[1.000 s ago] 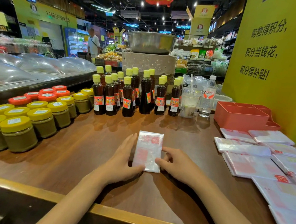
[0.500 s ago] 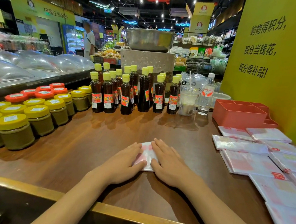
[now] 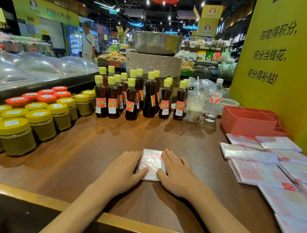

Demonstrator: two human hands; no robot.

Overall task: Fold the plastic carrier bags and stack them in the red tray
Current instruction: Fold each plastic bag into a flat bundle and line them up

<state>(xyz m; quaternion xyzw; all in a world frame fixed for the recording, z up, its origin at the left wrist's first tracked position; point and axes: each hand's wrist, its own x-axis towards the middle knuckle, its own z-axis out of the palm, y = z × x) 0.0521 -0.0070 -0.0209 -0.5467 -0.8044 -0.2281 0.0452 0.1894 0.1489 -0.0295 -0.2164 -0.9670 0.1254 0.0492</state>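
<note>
On a shop's wooden counter [image 3: 93, 153], a folded carrier bag [image 3: 152, 164] lay pressed between a person's flat, spread left hand [image 3: 123, 171] and right hand [image 3: 177, 175], long side pointing away. Judging by position, the red tray [image 3: 249, 122] far to the right sat nearer the right hand, past unfolded bags [image 3: 260, 171].

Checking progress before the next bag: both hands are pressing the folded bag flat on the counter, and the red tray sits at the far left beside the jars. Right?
Not quite. The head view shows the red tray at the far right, by the yellow wall; both hands, left and right, do press the folded bag flat on the counter.
</note>
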